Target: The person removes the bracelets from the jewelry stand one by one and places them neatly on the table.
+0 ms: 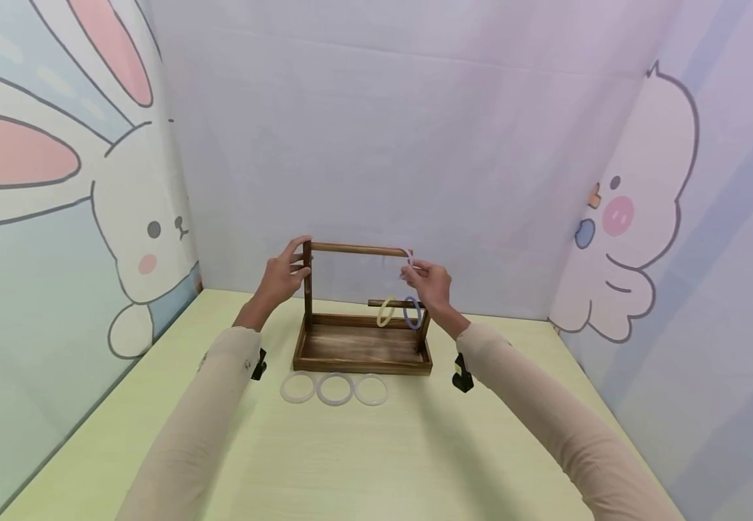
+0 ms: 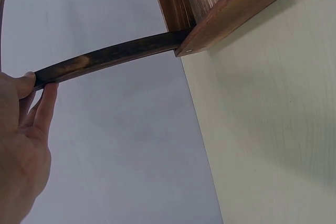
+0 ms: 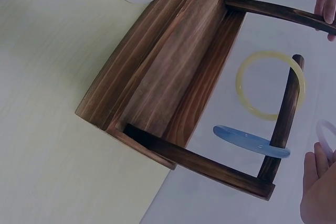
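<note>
Head view, wooden rack (image 1: pixel 362 367) on yellowish table (image 1: pixel 344 459), rabbit-printed wall (image 1: pixel 125 257)

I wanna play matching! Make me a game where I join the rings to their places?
Rings:
1. yellow ring
2. three pale rings
3. blue ring
4. lone pale ring

Places:
A. on the lower bar, nearer the short post
B. held up near one end of the upper bar
C. on the lower bar, nearer its free end
D. lying on the table

Pairs: 1-C, 2-D, 3-A, 4-B
</note>
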Motion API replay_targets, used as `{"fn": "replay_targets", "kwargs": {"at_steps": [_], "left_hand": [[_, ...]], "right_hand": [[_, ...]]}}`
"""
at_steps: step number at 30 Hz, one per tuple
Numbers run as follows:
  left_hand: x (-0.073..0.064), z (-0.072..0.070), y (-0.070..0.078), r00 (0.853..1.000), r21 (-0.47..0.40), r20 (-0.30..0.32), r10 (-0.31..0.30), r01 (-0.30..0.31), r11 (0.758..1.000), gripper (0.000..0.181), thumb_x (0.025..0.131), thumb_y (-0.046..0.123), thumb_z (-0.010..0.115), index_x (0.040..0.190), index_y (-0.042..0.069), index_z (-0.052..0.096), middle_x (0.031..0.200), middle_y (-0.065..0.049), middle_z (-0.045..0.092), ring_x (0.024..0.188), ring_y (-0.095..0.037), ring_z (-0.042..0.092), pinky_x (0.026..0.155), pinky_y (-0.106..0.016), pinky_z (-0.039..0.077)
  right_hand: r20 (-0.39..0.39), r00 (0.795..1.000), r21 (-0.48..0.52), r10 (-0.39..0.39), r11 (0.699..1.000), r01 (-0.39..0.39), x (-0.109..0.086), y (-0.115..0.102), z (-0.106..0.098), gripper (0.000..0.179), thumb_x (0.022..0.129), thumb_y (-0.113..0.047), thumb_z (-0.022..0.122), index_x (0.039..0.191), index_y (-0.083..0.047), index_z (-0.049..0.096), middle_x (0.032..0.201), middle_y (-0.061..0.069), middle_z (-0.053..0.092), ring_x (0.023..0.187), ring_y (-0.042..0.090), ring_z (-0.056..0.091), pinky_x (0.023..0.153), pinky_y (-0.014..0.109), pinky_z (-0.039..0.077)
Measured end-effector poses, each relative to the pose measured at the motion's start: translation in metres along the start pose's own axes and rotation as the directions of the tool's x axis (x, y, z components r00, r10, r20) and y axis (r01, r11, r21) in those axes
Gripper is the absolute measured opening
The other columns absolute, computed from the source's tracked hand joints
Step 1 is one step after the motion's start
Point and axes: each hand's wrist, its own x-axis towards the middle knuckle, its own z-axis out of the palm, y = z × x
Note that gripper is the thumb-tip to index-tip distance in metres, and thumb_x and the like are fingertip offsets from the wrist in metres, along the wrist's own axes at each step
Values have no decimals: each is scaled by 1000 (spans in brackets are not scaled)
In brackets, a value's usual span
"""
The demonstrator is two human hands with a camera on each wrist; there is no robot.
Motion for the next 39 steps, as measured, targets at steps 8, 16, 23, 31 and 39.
{"fn": "replay_targets", "kwargs": {"at_steps": [8, 16, 23, 31, 39], "left_hand": [[-2, -1, 3, 1000, -12, 6, -6, 6, 1000, 73, 100, -6, 63, 160, 26, 36, 142, -30, 58, 125, -45, 63, 99, -53, 58], [-1, -1, 3, 1000, -4, -4, 6, -6, 1000, 73, 100, -7, 64, 160, 25, 37, 141, -31, 59, 122, -46, 64, 98, -54, 58], [-2, 0, 3, 1000, -8, -2, 14, -14, 1000, 73, 100, -8, 63, 160, 24, 36, 141, -31, 59, 123, -46, 64, 98, -54, 58], [-5, 2, -1, 1000, -7, -1, 7, -7, 1000, 73, 100, -7, 64, 160, 24, 36, 141, -30, 59, 123, -45, 64, 98, -54, 58], [-1, 0, 0, 1000, 6, -5, 10, -10, 1000, 73, 100, -6, 64, 160, 26, 37, 141, -30, 59, 122, -44, 65, 98, -54, 58]], "right_hand": [[-12, 1000, 2, 8, 1000, -8, 0, 2, -7, 31, 101, -12, 71, 127, 5, 71, 107, 24, 76, 99, 35, 76, 81, 28, 64], [-30, 999, -10, 37, 999, -38, 0, 2, -14, 32, 101, -12, 70, 129, 5, 70, 109, 23, 76, 100, 37, 75, 82, 29, 64], [-54, 994, 12, 93, 996, -92, -2, 6, -21, 32, 102, -13, 69, 130, 3, 70, 110, 24, 75, 102, 37, 75, 85, 33, 64], [-56, 989, 39, 138, 990, -136, -8, 14, -22, 33, 102, -15, 70, 129, 5, 70, 110, 24, 75, 98, 32, 77, 80, 29, 65], [-41, 992, 75, 120, 990, -117, -11, 15, -27, 32, 101, -12, 70, 126, 7, 71, 108, 27, 74, 99, 39, 75, 72, 22, 64]]}}
